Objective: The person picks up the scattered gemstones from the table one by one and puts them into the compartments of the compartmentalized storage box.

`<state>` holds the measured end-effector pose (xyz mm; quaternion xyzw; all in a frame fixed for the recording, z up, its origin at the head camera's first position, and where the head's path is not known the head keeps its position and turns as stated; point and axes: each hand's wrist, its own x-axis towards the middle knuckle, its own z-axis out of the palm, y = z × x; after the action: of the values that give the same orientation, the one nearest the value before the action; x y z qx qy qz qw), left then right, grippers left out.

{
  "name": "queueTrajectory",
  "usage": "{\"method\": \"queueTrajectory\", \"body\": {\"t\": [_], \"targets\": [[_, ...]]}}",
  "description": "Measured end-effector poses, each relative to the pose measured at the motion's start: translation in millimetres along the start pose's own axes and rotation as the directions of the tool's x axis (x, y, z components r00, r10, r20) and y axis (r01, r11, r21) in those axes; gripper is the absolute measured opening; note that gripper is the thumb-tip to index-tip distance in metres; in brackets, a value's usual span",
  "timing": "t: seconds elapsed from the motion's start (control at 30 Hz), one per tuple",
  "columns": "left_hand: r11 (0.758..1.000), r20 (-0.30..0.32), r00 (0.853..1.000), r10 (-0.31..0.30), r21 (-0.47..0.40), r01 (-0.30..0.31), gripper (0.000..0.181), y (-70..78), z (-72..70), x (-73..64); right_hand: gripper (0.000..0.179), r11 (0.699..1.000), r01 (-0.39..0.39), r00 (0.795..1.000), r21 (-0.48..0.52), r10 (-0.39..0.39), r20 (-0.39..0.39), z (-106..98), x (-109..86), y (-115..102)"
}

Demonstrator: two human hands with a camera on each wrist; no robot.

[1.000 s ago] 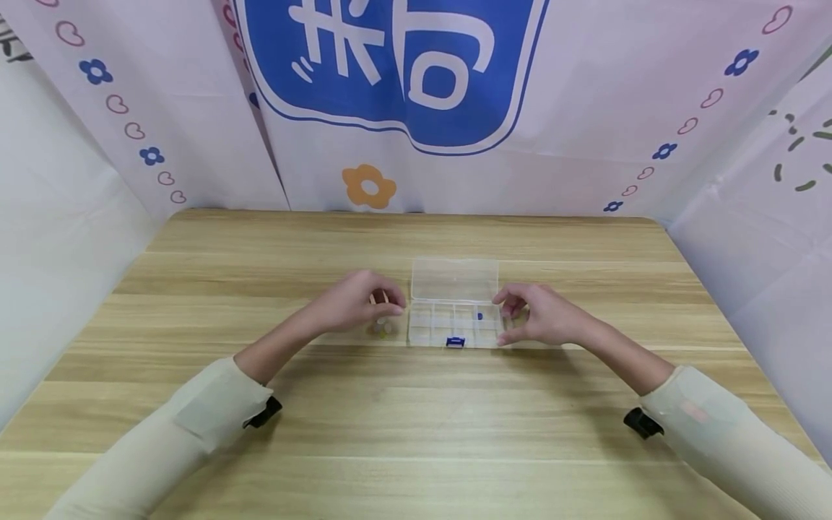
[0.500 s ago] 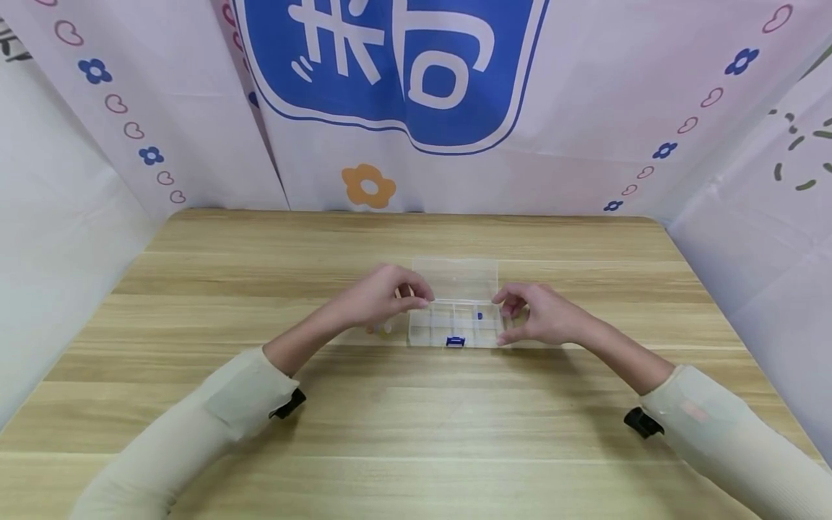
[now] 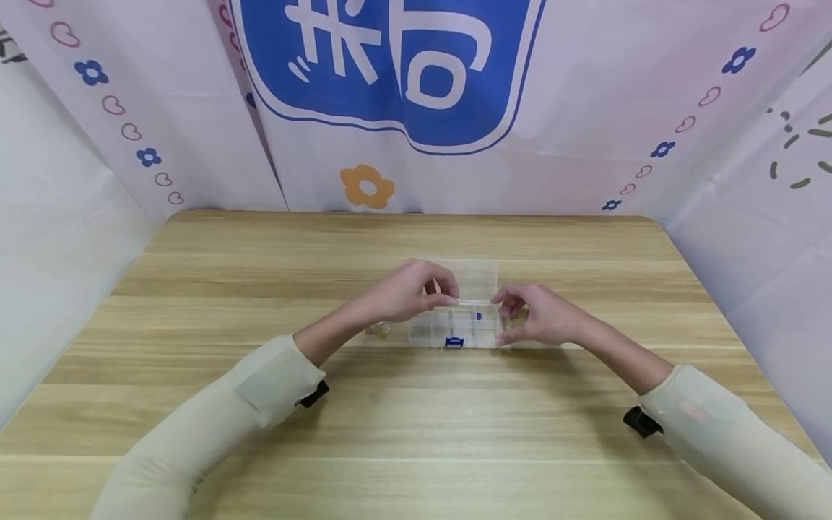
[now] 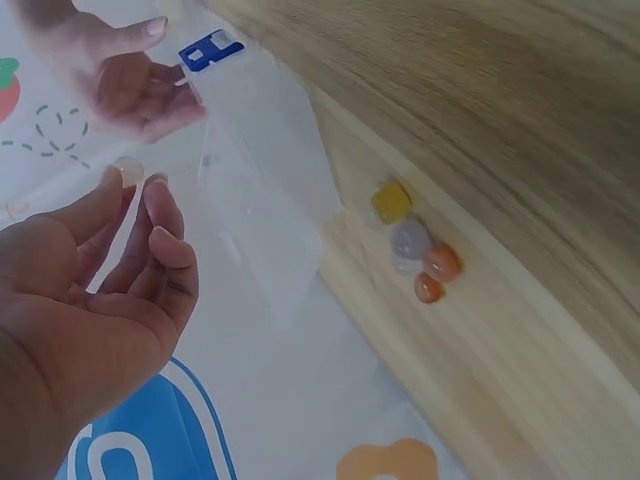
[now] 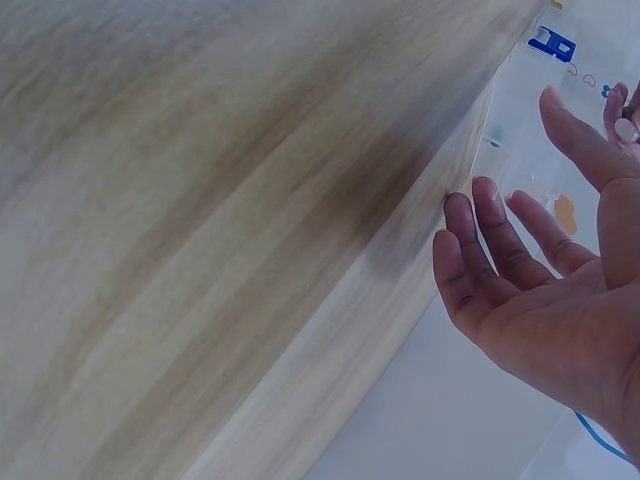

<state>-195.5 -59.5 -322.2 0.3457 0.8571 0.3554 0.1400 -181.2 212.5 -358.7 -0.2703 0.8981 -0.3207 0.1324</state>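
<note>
- Head view: a clear box [image 3: 484, 334] on the worktop [image 3: 422, 433], blue latch [image 3: 454, 341] on its near side.
- Loose stones [image 4: 410, 238] lie just beside its left end.
- Right hand [image 3: 542, 314], loosely spread, is at its right end; contact unclear.
- Left hand [image 3: 416, 289] pinches a pale stone [image 4: 130, 171] above the box.
- Lid [image 3: 481, 274] open on the far side.
- Patterned cloth [image 3: 585, 144] beyond.

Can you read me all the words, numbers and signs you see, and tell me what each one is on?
No word or number can be fully read.
White writing on the blue sign on the cloth: cut off at the top, so I can't read it.
Dark marks at the left edge: cut off, can't tell if they are writing.
Box, blue latch and shiny pieces: no writing I can make out.
</note>
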Motion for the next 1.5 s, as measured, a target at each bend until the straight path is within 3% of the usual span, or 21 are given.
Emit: {"method": "queueTrajectory", "body": {"t": [0.5, 0.83, 1.5], "targets": [[1.000, 0.027, 1.000, 0.009, 0.005, -0.009, 0.008, 3.6, 13.0, 17.2, 0.057, 1.000, 0.000, 1.000, 0.000, 0.000, 0.000, -1, 0.0, 0], [0.999, 0.053, 0.997, 0.046, 0.007, -0.047, 0.005, 4.0, 25.1, 25.9, 0.058, 1.000, 0.004, 1.000, 0.003, -0.004, 0.001, -1, -0.1, 1], [0.995, 0.098, 0.991, 0.088, 0.038, -0.092, 0.005, 4.0, 37.1, 36.7, 0.058, 1.000, 0.011, 1.000, 0.011, -0.011, -0.002, -1, -0.8, 1]]}}
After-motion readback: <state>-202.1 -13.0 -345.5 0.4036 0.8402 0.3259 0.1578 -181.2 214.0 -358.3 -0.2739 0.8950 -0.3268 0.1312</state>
